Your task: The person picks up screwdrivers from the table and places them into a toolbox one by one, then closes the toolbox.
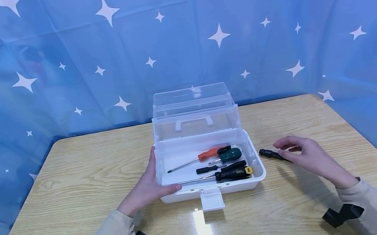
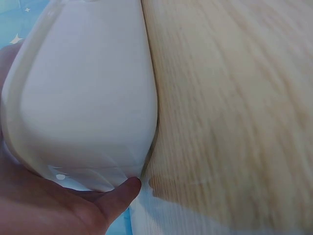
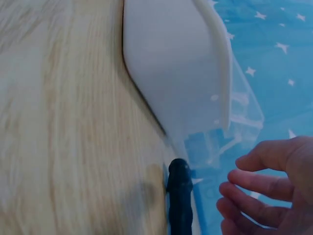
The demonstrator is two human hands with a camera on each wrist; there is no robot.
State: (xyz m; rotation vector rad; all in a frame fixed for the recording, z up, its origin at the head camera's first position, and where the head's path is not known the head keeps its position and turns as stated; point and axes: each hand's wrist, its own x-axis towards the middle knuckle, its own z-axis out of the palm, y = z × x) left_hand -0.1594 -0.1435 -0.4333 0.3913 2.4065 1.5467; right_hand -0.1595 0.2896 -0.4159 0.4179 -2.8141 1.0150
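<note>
A white toolbox (image 1: 182, 196) with its clear lid raised sits in the middle of the table. My left hand (image 1: 147, 186) holds its left end, thumb along the front rim and fingers at the side. Inside lie an orange screwdriver (image 1: 208, 154), a stubby green screwdriver (image 1: 231, 155), a small black screwdriver (image 1: 206, 169) and a black screwdriver with a yellow end (image 1: 233, 173). Right of the box, a black screwdriver handle (image 3: 180, 200) lies on the table. My right hand (image 1: 305, 153) hovers beside it, fingers loosely bent and apart from it in the right wrist view.
The wooden table (image 1: 84, 181) reaches back to a blue curtain (image 1: 176, 34) with white stars. The box's front latch (image 1: 212, 200) hangs down toward me. The raised lid (image 1: 194, 108) stands upright at the box's back, close to the curtain.
</note>
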